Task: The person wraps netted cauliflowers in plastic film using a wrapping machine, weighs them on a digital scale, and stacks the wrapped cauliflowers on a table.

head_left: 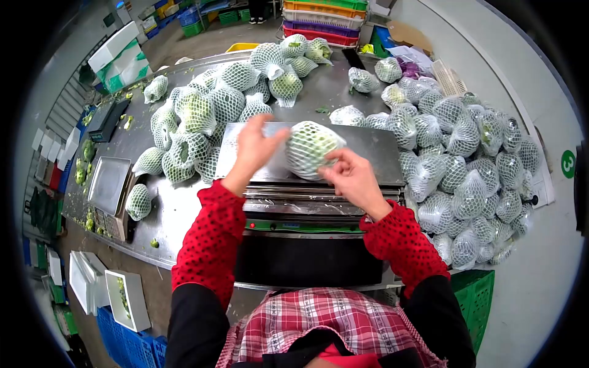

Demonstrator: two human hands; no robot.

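A round pale-green vegetable in a white foam net [311, 150] sits over the metal plate of a film-wrapping machine [374, 147]. Its exact kind is hidden by the net. My left hand [257, 147] is at its left side, slightly blurred, with fingers apart and the thumb close to the net. On the other side, my right hand [354, 178] pinches at the net's lower right edge. Clear film [300, 195] runs along the machine's front, above a green control strip [294, 226] with a small red light.
Netted vegetables [199, 110] are heaped on the steel table to the left and back. Film-wrapped ones [466, 165] form a large pile on the right. A scale with a metal tray [109, 181] stands at left. Stacked crates [323, 21] are behind the table.
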